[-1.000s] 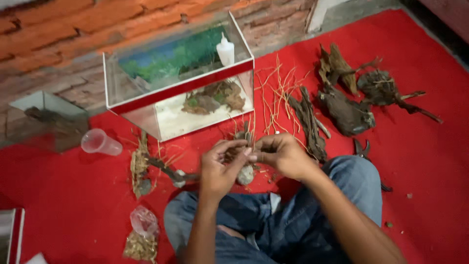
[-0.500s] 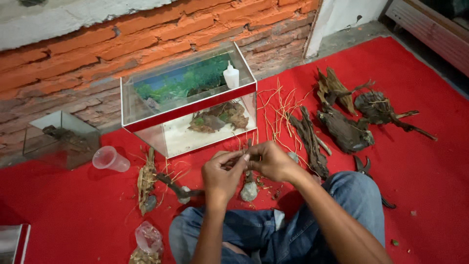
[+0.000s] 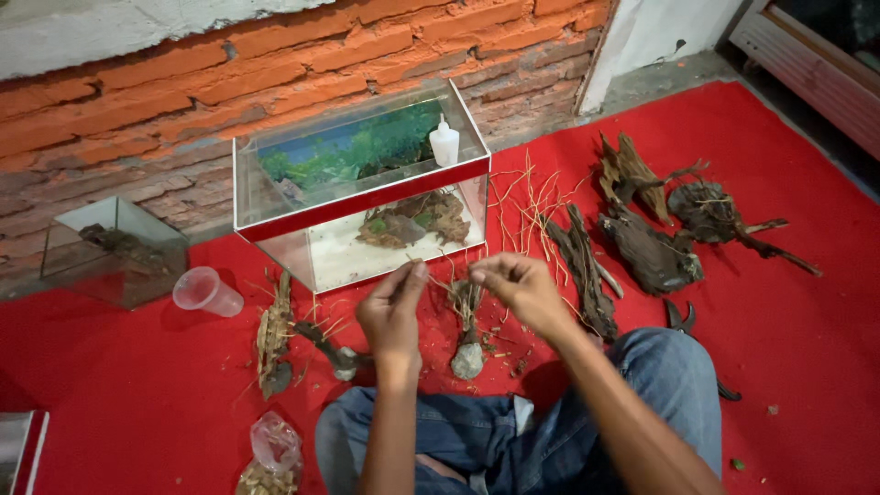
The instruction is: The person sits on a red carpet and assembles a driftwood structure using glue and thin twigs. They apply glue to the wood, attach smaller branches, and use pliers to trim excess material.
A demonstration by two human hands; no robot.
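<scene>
Both hands (image 3: 392,307) (image 3: 519,286) raised, fingertips pinched, slightly apart.

At nine o'clock low, a red-edged box (image 3: 20,449) is cut by the frame; the twig between the fingertips (image 3: 417,271) is too thin to discern.

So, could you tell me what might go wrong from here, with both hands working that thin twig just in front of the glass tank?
The thin brown twig pinched between the left hand and right hand looks brittle and may snap. The hands work close to the red-trimmed glass tank, so a slip could knock its front pane. The small white squeeze bottle stands on the tank's rim and could topple if the tank is bumped.
</scene>
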